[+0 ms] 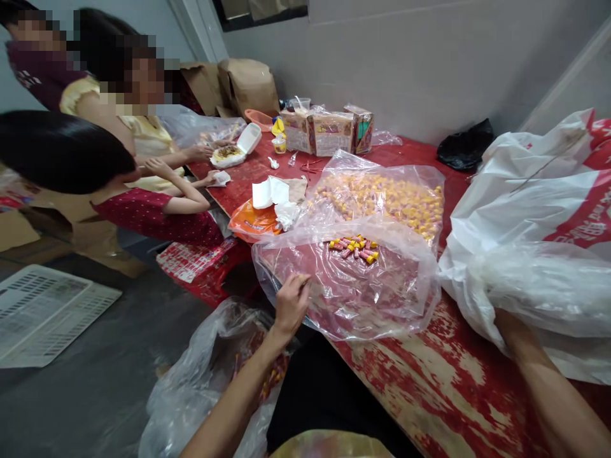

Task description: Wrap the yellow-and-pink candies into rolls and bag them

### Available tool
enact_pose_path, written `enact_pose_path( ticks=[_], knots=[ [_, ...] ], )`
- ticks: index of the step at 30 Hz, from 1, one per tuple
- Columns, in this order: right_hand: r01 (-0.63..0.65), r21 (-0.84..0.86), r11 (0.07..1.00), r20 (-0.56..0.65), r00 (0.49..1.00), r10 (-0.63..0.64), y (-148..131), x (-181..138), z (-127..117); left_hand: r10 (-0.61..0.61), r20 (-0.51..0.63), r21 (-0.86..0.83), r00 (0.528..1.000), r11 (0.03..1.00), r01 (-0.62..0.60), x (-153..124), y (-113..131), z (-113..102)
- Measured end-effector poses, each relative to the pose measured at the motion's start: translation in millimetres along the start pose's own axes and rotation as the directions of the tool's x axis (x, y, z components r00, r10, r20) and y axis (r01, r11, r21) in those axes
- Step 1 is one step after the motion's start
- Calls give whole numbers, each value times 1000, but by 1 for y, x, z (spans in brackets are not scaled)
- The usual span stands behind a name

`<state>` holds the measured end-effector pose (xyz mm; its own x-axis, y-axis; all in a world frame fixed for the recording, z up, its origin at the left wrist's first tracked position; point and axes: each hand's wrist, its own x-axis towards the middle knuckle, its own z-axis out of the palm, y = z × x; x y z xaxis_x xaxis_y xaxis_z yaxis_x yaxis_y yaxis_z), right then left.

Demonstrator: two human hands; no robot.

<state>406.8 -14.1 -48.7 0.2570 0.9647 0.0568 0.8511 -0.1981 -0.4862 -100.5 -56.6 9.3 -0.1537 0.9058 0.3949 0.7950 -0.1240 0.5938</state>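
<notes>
Head cam: left hand (291, 304) pinches the edge of the clear plastic sheet (348, 286) on the worn red desk (429, 388), only a small pile of red-yellow wrapped candies (354, 247) sorted onto it. Right hand is buried in the big white plastic bag (534, 254), can't tell its grip.

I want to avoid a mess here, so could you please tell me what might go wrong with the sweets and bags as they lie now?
1. The left hand grips the clear plastic sheet at the table edge; a tug could roll the small pile of wrapped sweets off.
2. The right arm disappears into the big white bag, so that hand works unseen and may snag.
3. The open bag of yellow sweets lies slack and could spill.
</notes>
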Motion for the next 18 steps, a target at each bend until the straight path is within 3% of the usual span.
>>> enact_pose_path(
  ticks=[4,8,10,13,15,18],
  knots=[
    [-36,158,987,131,991,16,-9,-17,-7,16,150,118,989,992,-34,79,8,56],
    [75,105,992,33,996,-79,-20,-23,-26,21,221,162,975,985,-58,115,5,94],
    [136,-13,991,-59,989,-136,-21,-31,-37,42,248,157,968,984,-83,117,6,99],
    [82,-139,987,-193,975,-109,-22,-60,-50,98,274,118,957,984,-135,108,9,95],
    [32,-111,993,-342,937,-68,-30,-88,-54,131,233,62,964,987,-149,96,14,88],
    [111,9,994,-460,883,-95,-57,-126,-52,62,96,-142,993,989,-48,68,32,77]
  ],
)
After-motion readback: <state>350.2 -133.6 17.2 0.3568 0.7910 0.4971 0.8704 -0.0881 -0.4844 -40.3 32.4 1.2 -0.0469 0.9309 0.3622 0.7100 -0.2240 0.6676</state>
